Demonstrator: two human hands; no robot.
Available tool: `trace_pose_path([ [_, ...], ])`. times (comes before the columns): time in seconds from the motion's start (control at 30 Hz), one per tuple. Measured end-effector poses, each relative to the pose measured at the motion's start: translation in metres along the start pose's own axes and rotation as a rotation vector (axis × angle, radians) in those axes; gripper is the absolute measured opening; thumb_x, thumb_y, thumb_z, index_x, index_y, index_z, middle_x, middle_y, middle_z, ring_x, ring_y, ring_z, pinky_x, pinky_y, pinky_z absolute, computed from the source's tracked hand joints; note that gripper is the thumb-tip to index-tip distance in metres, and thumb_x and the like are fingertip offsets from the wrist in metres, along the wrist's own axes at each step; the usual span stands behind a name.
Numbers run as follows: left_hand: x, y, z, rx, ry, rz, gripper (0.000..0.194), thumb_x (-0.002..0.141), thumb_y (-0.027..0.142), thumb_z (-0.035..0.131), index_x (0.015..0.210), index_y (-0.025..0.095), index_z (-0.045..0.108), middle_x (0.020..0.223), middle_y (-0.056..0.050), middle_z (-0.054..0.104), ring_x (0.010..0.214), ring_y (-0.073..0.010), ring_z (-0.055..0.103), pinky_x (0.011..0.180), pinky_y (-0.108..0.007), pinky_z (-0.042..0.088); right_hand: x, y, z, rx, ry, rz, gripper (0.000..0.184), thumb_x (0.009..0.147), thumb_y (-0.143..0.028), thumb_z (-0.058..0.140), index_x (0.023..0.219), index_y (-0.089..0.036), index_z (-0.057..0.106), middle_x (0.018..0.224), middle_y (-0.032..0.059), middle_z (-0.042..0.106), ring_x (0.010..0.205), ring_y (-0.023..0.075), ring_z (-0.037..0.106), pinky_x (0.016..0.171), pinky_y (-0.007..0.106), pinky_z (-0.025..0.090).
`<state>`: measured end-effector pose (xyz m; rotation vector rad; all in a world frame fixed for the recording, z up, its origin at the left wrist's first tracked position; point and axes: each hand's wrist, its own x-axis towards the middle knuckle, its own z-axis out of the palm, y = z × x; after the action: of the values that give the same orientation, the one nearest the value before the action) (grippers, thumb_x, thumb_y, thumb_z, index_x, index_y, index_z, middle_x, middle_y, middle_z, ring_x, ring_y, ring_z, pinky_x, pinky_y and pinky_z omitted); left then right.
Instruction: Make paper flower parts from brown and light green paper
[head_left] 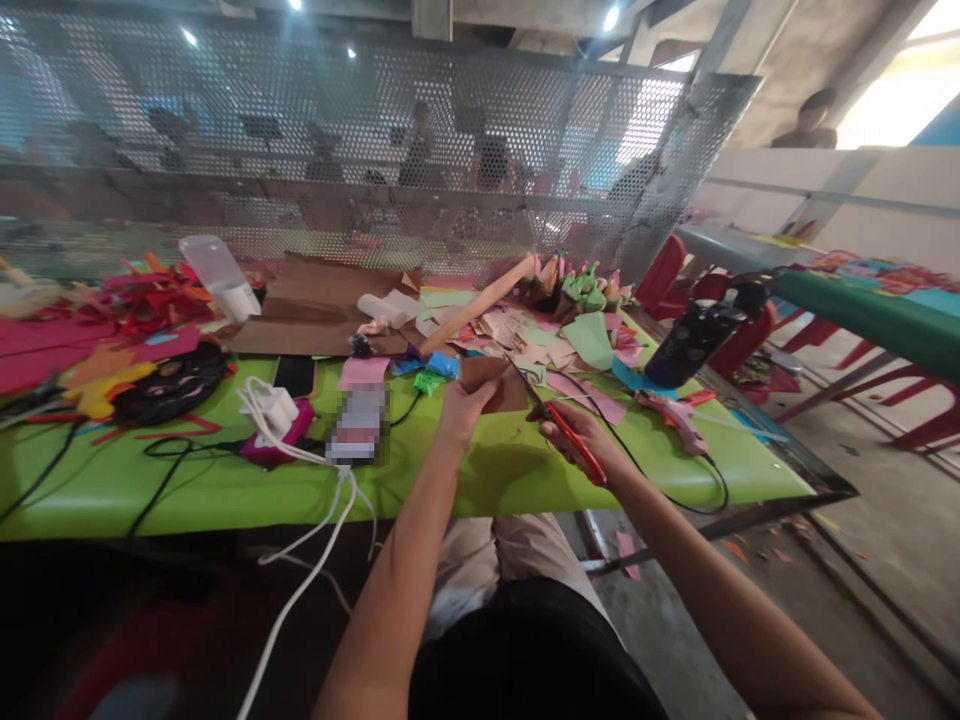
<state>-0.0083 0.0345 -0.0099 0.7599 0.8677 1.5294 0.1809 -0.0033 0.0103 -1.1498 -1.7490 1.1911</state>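
My left hand (466,408) pinches a small piece of brown paper (501,384) above the green tabletop. In my right hand (589,440) is a pair of scissors (576,443) with red handles, fingers wrapped round them. The dark blades reach up and left to the right edge of the brown paper; whether they are parted I cannot tell. Just behind the paper lie small blue packets (442,365) and a green one (428,382). Paper scraps (517,335) in pink, peach and green are heaped beyond both hands.
A phone (358,425) with white cables, a magenta power socket (277,440) and a black tape roll (171,385) are to the left. A dark bottle (682,340) and a pink glue gun (679,420) stand and lie right. Perforated metal panel (360,140) rises behind.
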Motion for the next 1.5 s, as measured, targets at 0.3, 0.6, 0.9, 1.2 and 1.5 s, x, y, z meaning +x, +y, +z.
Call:
trace_pose_path([
  [0.3,0.001,0.001,0.001,-0.028,0.01,-0.017,0.045,0.046,0.034,0.094,0.083,0.014,0.078,0.082,-0.006,0.08,0.084,-0.0254,0.075,0.086,-0.04,0.059,0.001,-0.001,-0.006,-0.062,0.019,-0.026,0.045,0.072,-0.063,0.073,0.086,-0.021,0.066,0.062,-0.0042,0.048,0.049,0.0096,0.038,0.043,0.024,0.026],
  [0.6,0.0,0.002,0.001,-0.035,0.004,-0.001,0.047,0.045,0.041,0.095,0.082,0.016,0.079,0.081,-0.004,0.08,0.083,-0.0247,0.075,0.085,-0.038,0.059,0.002,0.003,-0.009,-0.072,0.029,-0.015,0.042,0.07,-0.06,0.075,0.084,-0.021,0.066,0.06,-0.0047,0.046,0.049,0.0103,0.039,0.043,0.024,0.029],
  [0.9,-0.001,0.004,0.001,-0.029,-0.013,-0.019,0.046,0.045,0.038,0.095,0.082,0.015,0.078,0.083,-0.005,0.08,0.085,-0.0261,0.075,0.087,-0.04,0.059,-0.001,0.003,-0.012,-0.102,0.024,-0.049,0.045,0.071,-0.062,0.074,0.086,-0.021,0.067,0.061,-0.0036,0.047,0.054,0.0127,0.043,0.048,0.025,0.033],
  [1.2,-0.002,0.003,0.0,-0.013,-0.067,-0.041,0.047,0.043,0.038,0.095,0.08,0.015,0.078,0.08,-0.004,0.079,0.081,-0.0242,0.074,0.087,-0.039,0.058,-0.006,0.011,-0.022,-0.343,0.006,-0.136,0.049,0.08,-0.068,0.063,0.092,-0.021,0.066,0.075,0.001,0.059,0.068,0.0175,0.052,0.058,0.027,0.039],
  [1.5,0.001,0.001,-0.002,-0.003,-0.088,-0.054,0.048,0.045,0.036,0.095,0.085,0.015,0.077,0.083,-0.005,0.079,0.084,-0.0244,0.073,0.086,-0.038,0.056,-0.002,0.01,-0.018,-0.294,0.045,-0.093,0.047,0.076,-0.066,0.066,0.087,-0.021,0.064,0.067,-0.0025,0.054,0.06,0.0145,0.046,0.057,0.027,0.038],
])
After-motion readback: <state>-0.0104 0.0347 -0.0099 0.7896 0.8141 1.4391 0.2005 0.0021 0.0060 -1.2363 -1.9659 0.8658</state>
